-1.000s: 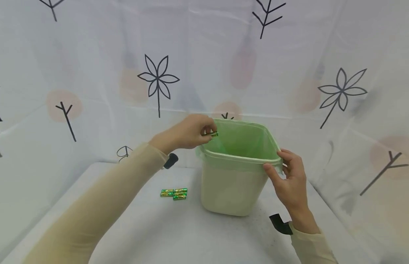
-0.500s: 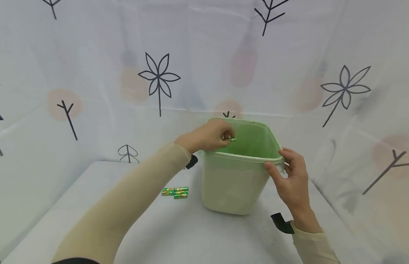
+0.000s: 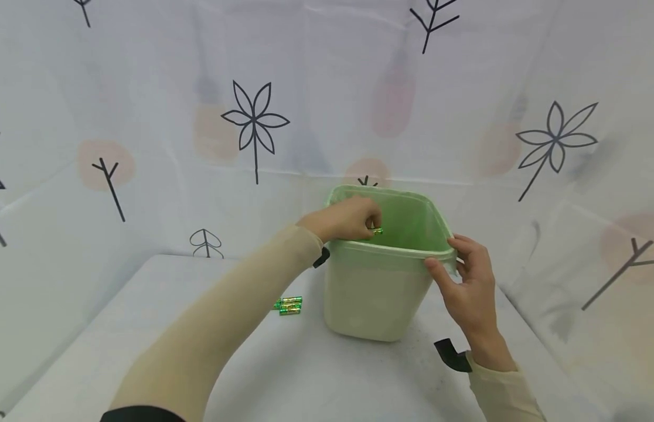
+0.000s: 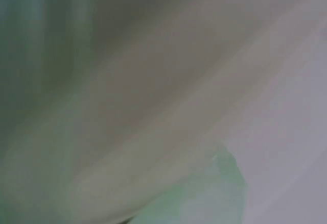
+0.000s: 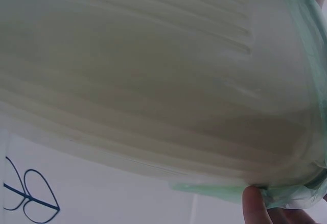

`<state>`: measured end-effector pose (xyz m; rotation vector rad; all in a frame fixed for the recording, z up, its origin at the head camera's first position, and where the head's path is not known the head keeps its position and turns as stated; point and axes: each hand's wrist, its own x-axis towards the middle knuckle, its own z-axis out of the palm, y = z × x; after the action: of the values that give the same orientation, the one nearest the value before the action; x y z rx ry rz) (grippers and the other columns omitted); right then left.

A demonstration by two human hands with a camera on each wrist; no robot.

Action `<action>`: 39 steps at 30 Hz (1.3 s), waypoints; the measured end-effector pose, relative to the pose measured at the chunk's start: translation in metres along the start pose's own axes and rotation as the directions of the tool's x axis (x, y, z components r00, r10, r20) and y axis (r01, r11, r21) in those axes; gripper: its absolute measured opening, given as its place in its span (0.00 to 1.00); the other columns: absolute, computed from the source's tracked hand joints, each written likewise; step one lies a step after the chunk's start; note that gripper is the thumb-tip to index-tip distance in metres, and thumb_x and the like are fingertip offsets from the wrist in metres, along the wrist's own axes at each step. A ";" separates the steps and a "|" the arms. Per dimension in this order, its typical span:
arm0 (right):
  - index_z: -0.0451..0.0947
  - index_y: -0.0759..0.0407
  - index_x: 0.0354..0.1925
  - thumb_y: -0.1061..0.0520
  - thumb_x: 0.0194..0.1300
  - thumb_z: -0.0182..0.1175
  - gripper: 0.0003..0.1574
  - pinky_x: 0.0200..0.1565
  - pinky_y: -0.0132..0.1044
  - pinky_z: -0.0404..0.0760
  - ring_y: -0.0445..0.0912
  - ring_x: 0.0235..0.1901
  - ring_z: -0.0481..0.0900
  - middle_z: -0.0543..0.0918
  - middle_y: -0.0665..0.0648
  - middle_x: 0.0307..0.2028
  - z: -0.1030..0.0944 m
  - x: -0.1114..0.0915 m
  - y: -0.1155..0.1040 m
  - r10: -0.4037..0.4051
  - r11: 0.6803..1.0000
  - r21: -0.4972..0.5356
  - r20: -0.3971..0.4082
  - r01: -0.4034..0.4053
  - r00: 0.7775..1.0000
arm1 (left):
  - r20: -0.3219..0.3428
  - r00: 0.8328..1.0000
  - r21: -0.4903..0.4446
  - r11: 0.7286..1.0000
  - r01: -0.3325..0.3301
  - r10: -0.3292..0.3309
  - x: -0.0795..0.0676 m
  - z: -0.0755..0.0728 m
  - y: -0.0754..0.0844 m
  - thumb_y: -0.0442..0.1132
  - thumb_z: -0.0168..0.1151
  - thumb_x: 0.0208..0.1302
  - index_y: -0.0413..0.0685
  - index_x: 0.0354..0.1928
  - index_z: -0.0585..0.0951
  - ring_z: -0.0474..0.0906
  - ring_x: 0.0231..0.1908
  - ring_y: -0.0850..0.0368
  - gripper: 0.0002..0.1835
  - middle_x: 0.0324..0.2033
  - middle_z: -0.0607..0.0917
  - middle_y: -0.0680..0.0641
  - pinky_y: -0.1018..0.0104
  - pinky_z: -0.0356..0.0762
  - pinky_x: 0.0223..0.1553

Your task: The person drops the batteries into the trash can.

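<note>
Battery [image 3: 378, 231], shiny green and gold (only one end shows), is pinched in the curled left hand [image 3: 348, 218] at the mouth of the bin [image 3: 364, 293]; the right hand [image 3: 469, 293] grips the bin's right rim.

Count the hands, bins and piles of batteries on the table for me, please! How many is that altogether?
Hands: 2 (left hand, right hand)
Bins: 1 (pale green bin)
Battery piles: 1 (green-and-gold batteries on the table, partly hidden by the left sleeve)
Total: 4

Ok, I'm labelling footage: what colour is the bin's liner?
The liner is light green, clearest in the head view.
</note>
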<state>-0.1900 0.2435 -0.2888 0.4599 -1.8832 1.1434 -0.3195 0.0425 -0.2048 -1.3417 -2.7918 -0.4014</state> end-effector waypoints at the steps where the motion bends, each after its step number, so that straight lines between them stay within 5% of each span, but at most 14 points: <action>1: 0.67 0.79 0.53 0.75 0.52 0.64 0.30 0.51 0.22 0.71 0.40 0.51 0.74 0.67 0.72 0.55 0.000 0.000 0.000 -0.003 1.000 -0.001 0.000 0.003 1.000 | 0.008 1.000 -0.001 1.000 0.004 -0.004 0.000 0.000 0.000 0.32 0.59 0.62 0.46 0.45 0.82 0.76 0.41 0.60 0.10 0.42 0.82 0.51 0.68 0.73 0.44; 20: 0.67 0.79 0.53 0.75 0.53 0.64 0.30 0.52 0.22 0.71 0.39 0.52 0.74 0.67 0.72 0.56 0.001 0.000 0.000 0.009 0.999 -0.036 0.005 -0.008 1.000 | 0.007 0.999 0.003 0.999 0.039 -0.039 -0.002 0.000 0.003 0.39 0.60 0.65 0.46 0.51 0.80 0.75 0.42 0.60 0.14 0.41 0.81 0.51 0.68 0.73 0.45; 31: 0.66 0.79 0.53 0.75 0.52 0.64 0.30 0.52 0.23 0.71 0.40 0.51 0.74 0.67 0.72 0.56 0.000 -0.001 0.001 0.004 1.000 -0.026 0.006 -0.004 1.000 | -0.101 0.995 0.019 1.000 -0.014 0.016 -0.016 -0.004 0.007 0.42 0.58 0.67 0.48 0.49 0.80 0.74 0.40 0.61 0.12 0.40 0.80 0.52 0.67 0.72 0.47; 39: 0.66 0.80 0.53 0.76 0.52 0.64 0.30 0.52 0.23 0.71 0.40 0.52 0.74 0.67 0.73 0.55 0.000 -0.001 0.002 -0.006 1.000 -0.019 0.008 0.006 1.000 | -0.235 0.970 0.101 0.994 -0.037 0.060 -0.043 -0.007 0.011 0.43 0.57 0.66 0.49 0.44 0.79 0.73 0.40 0.60 0.09 0.41 0.80 0.52 0.67 0.71 0.43</action>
<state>-0.1915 0.2443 -0.2907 0.4601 -1.8970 1.1201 -0.2844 0.0147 -0.2013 -1.2477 -2.5450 -0.3923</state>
